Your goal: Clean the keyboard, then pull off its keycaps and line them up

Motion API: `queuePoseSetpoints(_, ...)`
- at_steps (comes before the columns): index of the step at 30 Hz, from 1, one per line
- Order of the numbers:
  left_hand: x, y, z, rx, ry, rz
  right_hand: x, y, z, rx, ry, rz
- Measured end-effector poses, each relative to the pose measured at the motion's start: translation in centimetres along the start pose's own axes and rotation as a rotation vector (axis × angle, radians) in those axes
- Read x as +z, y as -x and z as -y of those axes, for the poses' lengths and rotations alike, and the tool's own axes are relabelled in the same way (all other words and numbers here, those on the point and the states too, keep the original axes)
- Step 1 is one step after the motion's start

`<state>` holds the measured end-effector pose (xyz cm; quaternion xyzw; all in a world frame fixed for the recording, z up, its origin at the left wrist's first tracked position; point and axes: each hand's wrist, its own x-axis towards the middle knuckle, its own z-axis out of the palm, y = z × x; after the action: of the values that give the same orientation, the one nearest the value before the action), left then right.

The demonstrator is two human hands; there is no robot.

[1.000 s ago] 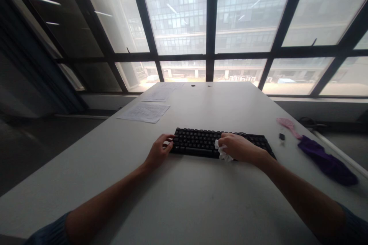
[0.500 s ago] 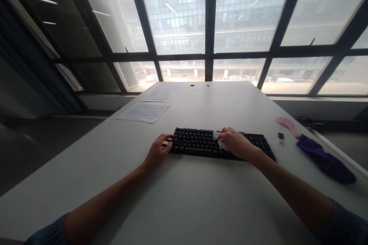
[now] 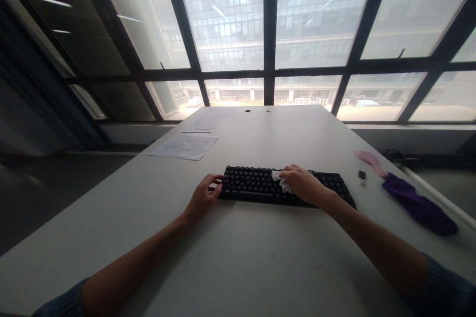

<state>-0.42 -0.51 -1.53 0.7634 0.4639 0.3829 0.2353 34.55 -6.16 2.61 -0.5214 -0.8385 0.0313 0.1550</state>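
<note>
A black keyboard [image 3: 253, 182] lies across the middle of the white table. At its left end, the fingers of my left hand [image 3: 205, 194] grip the edge, thumb at the near side and fingertips on the outer keys. My right hand [image 3: 300, 183] is closed on a crumpled white tissue [image 3: 285, 185] over the keys right of the keyboard's middle, and the hand hides part of the keys beneath it.
Printed sheets [image 3: 184, 146] lie on the white table [image 3: 238, 257] at the back left. On the right are a pink hairbrush [image 3: 368, 157], a small dark object [image 3: 362, 175] and a purple cloth item [image 3: 418, 204]. Windows [image 3: 230, 15] rise behind the table.
My right hand and the tissue have shifted slightly to the left over the keys. My left hand stays at the keyboard's left end. The view has moved very slightly.
</note>
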Motion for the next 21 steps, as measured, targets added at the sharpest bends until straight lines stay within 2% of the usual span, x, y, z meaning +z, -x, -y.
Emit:
queuePoseSetpoints(8, 0.0, -0.1, 0.0, -0.004, 0.003, -0.001, -1.1, 0.3, 0.0, 0.069, 0.110, 0.051)
queuePoseSetpoints(15, -0.1, -0.1, -0.1, -0.013, 0.007, 0.009, -1.4, 0.3, 0.0, 0.177, 0.203, 0.029)
queuePoseSetpoints(18, -0.1, 0.0, -0.1, -0.009, 0.003, 0.011, -1.2, 0.2, 0.1, 0.122, 0.143, -0.021)
queuePoseSetpoints(21, -0.1, 0.0, -0.1, -0.007, 0.003, 0.013, -0.7, 0.0, 0.4, -0.018, 0.039, -0.023)
